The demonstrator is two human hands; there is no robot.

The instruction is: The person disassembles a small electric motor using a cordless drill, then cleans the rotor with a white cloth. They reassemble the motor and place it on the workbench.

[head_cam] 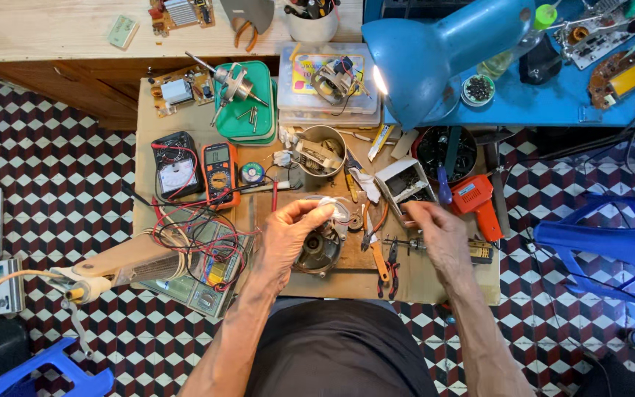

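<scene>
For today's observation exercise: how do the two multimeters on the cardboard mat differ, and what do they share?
The black multimeter has a pale needle-type dial face; the orange multimeter has a small rectangular display above a round selector. The black one is wider and squarer; the orange one is narrower and taller. The black one lies further left. Both lie flat, face up, beyond the left hand, among red and black leads.

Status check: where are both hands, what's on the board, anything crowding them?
Left hand gripping the round motor housing. Right hand beside the small open box, grip unclear. Pliers lie between; tangled test leads crowd the left.
</scene>
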